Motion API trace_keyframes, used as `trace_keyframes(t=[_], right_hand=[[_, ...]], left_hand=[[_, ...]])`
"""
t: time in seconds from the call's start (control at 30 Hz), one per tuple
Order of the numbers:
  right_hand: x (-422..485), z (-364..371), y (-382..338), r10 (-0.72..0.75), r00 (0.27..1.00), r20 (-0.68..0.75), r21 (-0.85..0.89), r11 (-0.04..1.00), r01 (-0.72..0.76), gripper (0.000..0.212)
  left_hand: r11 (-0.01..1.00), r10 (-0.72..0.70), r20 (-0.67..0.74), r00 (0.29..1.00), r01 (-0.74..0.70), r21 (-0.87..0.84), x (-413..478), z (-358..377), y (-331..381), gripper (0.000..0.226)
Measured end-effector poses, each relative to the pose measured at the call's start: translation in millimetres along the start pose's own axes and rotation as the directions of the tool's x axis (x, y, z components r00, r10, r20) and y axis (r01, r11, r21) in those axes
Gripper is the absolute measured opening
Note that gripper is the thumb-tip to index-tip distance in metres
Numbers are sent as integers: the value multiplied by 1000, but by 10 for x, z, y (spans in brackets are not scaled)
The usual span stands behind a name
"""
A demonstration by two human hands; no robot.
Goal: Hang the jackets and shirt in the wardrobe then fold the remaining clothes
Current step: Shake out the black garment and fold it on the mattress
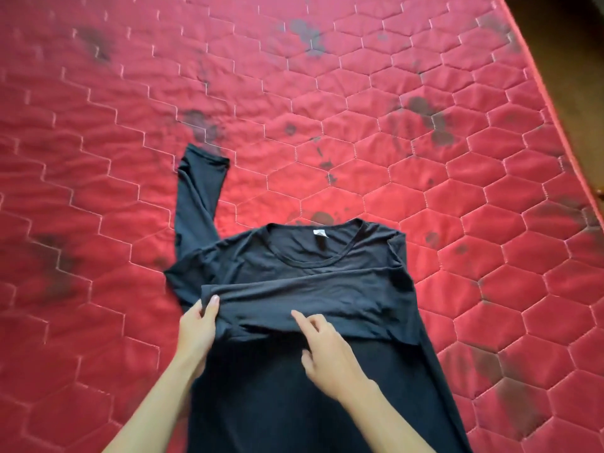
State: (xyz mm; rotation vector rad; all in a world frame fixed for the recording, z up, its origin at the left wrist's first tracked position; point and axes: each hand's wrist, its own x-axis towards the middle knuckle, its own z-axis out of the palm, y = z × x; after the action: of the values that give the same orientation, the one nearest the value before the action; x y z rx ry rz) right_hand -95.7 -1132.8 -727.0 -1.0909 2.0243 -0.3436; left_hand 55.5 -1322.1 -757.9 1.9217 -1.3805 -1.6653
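A black long-sleeved top lies flat on the red quilted mattress, neck away from me, a small white label inside the collar. Its right sleeve is folded across the chest as a band. The left sleeve stretches up and away on the mattress. My left hand pinches the cuff end of the folded sleeve between thumb and fingers at the top's left side. My right hand rests on the top just below the folded sleeve, index finger stretched out and touching the sleeve, the other fingers curled with nothing in them.
The mattress fills almost the whole view and carries several dark stains. Its piped edge runs diagonally down the right side, with dark floor beyond it at the top right.
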Motion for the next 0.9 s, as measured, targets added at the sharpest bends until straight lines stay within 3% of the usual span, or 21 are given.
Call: trace_keyframes(t=[0.1,0.23,0.33,0.4,0.47,0.53,0.6,0.63,0.67,0.73,0.83,0.9], right_hand=[[51,56,36,75,994,75,-57,996,-71,72],[129,83,135,136,990,32,-72,988,-134,67],[203,69,182,134,986,-99,-12,991,-136,53],[286,-1,197,180,944,-275,75,983,-166,43],[373,-189,241,285,816,-502,204,956,-209,36],[425,-470,365,416,627,-659,315,909,-272,33],[463,-773,579,535,476,-698,389,841,-375,37],[487,-904,685,594,443,-672,397,794,-461,45],[514,-1019,785,630,436,-643,363,751,-551,55],[577,-1227,951,647,496,-579,237,716,-657,63],[685,-1458,1145,699,600,-389,135,687,-714,37],[690,-1599,1274,732,586,-348,145,659,-738,23]], left_hand=[[992,-38,16,999,35,117,159,-168,-215,16],[980,-36,-36,999,42,195,277,-273,-301,13],[950,102,-150,983,-52,306,270,-337,-111,10],[898,209,-174,962,-118,423,289,-408,20,6],[846,303,-121,945,-208,490,330,-452,148,10],[785,386,-22,922,-316,533,348,-433,240,12],[726,462,76,884,-426,540,311,-312,329,14],[700,499,118,859,-480,529,283,-207,352,15],[671,535,166,828,-536,511,234,-71,376,16],[596,593,292,750,-653,466,102,264,366,19],[479,540,501,676,-737,477,-43,741,189,21],[452,464,561,685,-728,515,-71,918,52,27]])
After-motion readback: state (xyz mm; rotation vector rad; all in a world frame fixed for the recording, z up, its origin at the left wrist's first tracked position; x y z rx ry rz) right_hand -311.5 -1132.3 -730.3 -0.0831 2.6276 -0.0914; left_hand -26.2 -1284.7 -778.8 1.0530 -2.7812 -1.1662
